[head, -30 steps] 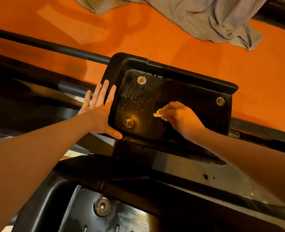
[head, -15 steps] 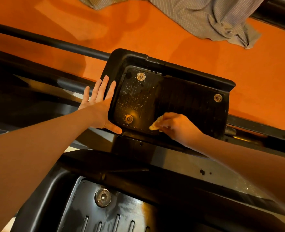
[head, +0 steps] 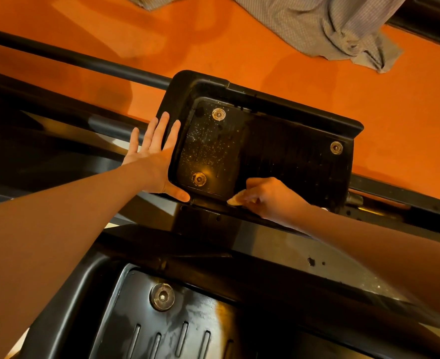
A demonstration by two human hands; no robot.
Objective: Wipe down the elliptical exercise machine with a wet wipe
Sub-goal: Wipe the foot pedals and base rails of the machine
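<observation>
Right hand slid down to pedal's near edge, fingers pinching wet wipe. Left hand flat, fingers straight, bracing. Keep your strokes overlapping toward speckled corner.

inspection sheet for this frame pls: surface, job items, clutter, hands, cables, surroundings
Surface: far pedal black, pale specks over its left part, darker to the right; three round bolts show.
Job's things: wet wipe bunched at the pedal's near edge; near pedal streaked with a wet sheen.
Clutter: grey cloth crumpled on the floor, top right.
Hands: left hand flat, fingers straight, bracing the pedal's left side; right hand has the wipe in its grip.
Cables: nothing seen.
Surroundings: orange floor; black frame rail crossing behind the pedal.
</observation>
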